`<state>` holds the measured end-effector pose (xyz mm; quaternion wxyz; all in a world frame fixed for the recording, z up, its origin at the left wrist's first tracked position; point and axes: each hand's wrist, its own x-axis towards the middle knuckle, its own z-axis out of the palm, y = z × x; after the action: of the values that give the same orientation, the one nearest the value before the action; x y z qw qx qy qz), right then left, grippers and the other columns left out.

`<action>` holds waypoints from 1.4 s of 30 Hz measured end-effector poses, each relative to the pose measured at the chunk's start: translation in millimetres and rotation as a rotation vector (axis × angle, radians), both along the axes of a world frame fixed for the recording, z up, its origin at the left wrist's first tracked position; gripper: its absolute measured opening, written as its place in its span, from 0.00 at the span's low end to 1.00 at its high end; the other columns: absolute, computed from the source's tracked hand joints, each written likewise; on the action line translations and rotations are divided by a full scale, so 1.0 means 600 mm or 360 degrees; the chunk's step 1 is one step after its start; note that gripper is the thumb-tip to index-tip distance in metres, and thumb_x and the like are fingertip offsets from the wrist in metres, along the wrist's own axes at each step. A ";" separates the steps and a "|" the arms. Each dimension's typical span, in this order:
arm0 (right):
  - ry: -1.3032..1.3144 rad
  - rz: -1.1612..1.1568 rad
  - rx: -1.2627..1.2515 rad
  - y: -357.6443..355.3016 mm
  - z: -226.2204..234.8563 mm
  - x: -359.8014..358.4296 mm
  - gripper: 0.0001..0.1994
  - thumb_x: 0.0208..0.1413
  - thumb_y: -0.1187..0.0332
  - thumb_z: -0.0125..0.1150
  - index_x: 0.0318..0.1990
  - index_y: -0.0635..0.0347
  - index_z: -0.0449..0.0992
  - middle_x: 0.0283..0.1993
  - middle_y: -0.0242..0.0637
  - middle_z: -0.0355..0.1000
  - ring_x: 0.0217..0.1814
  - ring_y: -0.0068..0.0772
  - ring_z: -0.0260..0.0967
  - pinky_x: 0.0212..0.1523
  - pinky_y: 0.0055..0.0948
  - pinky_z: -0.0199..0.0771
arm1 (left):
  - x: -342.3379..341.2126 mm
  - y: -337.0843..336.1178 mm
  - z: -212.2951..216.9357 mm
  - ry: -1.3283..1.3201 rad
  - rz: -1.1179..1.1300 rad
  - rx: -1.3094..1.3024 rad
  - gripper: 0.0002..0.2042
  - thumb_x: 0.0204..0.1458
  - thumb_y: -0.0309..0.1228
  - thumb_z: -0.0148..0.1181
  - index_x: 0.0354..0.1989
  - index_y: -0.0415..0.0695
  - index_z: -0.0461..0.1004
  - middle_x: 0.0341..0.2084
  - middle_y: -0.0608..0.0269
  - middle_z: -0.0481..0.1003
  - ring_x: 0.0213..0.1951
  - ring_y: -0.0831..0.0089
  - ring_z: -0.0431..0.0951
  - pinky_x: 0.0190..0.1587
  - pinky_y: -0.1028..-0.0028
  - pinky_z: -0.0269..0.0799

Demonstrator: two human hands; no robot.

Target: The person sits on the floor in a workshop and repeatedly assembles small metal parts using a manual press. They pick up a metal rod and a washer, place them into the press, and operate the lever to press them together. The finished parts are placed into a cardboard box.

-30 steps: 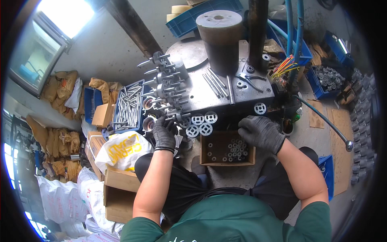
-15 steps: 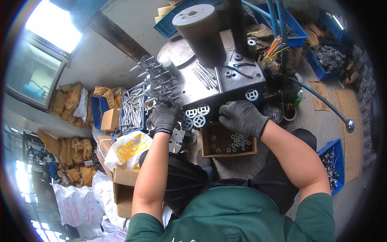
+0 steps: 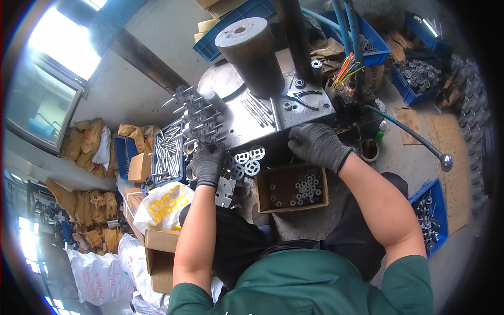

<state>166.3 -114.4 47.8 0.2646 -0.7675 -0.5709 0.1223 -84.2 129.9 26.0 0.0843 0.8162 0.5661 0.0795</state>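
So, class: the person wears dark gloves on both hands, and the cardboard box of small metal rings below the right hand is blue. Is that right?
Not quite. The head view shows the box of rings is brown cardboard, not blue. The rest holds: dark gloves cover the left hand and right hand, and the box sits below the right hand.

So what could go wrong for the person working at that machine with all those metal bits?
The round metal discs sit at the plate's front edge beside the left hand; a nudge might send them falling. The right hand rests at the machine's edge below the big dark cylinder, so fingers could perhaps get pinched. The open cardboard box of small parts could tip and spill.
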 end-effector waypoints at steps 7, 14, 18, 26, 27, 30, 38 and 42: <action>-0.0190 -0.0328 0.0313 0.022 -0.038 0.077 0.14 0.58 0.67 0.61 0.50 0.57 0.84 0.51 0.52 0.81 0.51 0.56 0.81 0.55 0.50 0.82 | 0.009 -0.084 -0.018 -0.0886 -0.0743 0.0801 0.11 0.54 0.35 0.72 0.40 0.44 0.78 0.39 0.51 0.78 0.47 0.48 0.77 0.52 0.49 0.70; -0.0385 -0.0178 0.0269 0.085 -0.072 0.079 0.27 0.50 0.74 0.61 0.61 0.53 0.79 0.65 0.50 0.74 0.60 0.58 0.77 0.60 0.51 0.80 | 0.123 -0.102 -0.044 -0.0511 -0.1063 0.0535 0.28 0.49 0.36 0.74 0.60 0.47 0.75 0.50 0.49 0.77 0.54 0.47 0.75 0.58 0.50 0.72; -0.0460 -0.0242 0.0164 0.102 -0.066 0.079 0.26 0.53 0.72 0.62 0.63 0.54 0.79 0.65 0.53 0.72 0.58 0.58 0.78 0.59 0.53 0.80 | 0.169 -0.089 -0.047 -0.0331 -0.0978 0.0425 0.30 0.50 0.41 0.74 0.63 0.49 0.74 0.52 0.49 0.78 0.56 0.48 0.75 0.58 0.49 0.75; -0.0573 -0.0318 0.0106 0.125 -0.063 0.063 0.12 0.58 0.59 0.69 0.36 0.59 0.83 0.44 0.47 0.78 0.49 0.54 0.78 0.52 0.52 0.81 | 0.163 -0.079 -0.061 -0.0372 -0.1067 0.0335 0.15 0.48 0.36 0.74 0.42 0.46 0.79 0.39 0.50 0.79 0.45 0.47 0.79 0.49 0.50 0.77; -0.0580 -0.0301 0.0110 0.126 -0.068 0.063 0.12 0.57 0.59 0.70 0.36 0.59 0.83 0.44 0.47 0.78 0.49 0.54 0.78 0.52 0.51 0.81 | 0.158 -0.081 -0.065 -0.0392 -0.1050 0.0317 0.15 0.48 0.35 0.74 0.41 0.46 0.78 0.38 0.50 0.79 0.45 0.48 0.79 0.48 0.50 0.77; -0.0511 -0.0288 0.0180 0.120 -0.078 0.070 0.11 0.55 0.62 0.73 0.35 0.61 0.83 0.42 0.48 0.79 0.48 0.53 0.79 0.51 0.50 0.81 | 0.147 -0.092 -0.062 -0.0497 -0.1000 0.0307 0.14 0.51 0.32 0.72 0.44 0.43 0.77 0.35 0.48 0.78 0.40 0.48 0.80 0.42 0.52 0.79; 0.2164 -0.0589 0.0760 0.070 -0.057 0.066 0.19 0.65 0.65 0.63 0.61 0.61 0.75 0.48 0.43 0.81 0.44 0.42 0.82 0.46 0.42 0.85 | 0.115 -0.121 -0.067 -0.2008 -0.0070 -0.1707 0.23 0.63 0.30 0.64 0.65 0.43 0.70 0.30 0.67 0.78 0.27 0.76 0.77 0.29 0.79 0.75; 0.2538 -0.0504 0.0671 0.027 -0.042 0.042 0.26 0.68 0.68 0.58 0.70 0.64 0.64 0.58 0.52 0.78 0.52 0.47 0.81 0.50 0.43 0.86 | 0.090 -0.118 -0.056 -0.2014 -0.0057 -0.2469 0.18 0.71 0.38 0.59 0.63 0.42 0.72 0.33 0.62 0.80 0.29 0.76 0.79 0.33 0.76 0.78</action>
<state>191.5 -98.5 22.8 0.7408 -0.4567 -0.1092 0.4804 -30.4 58.8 -7.5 0.8804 0.3514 0.3000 0.1065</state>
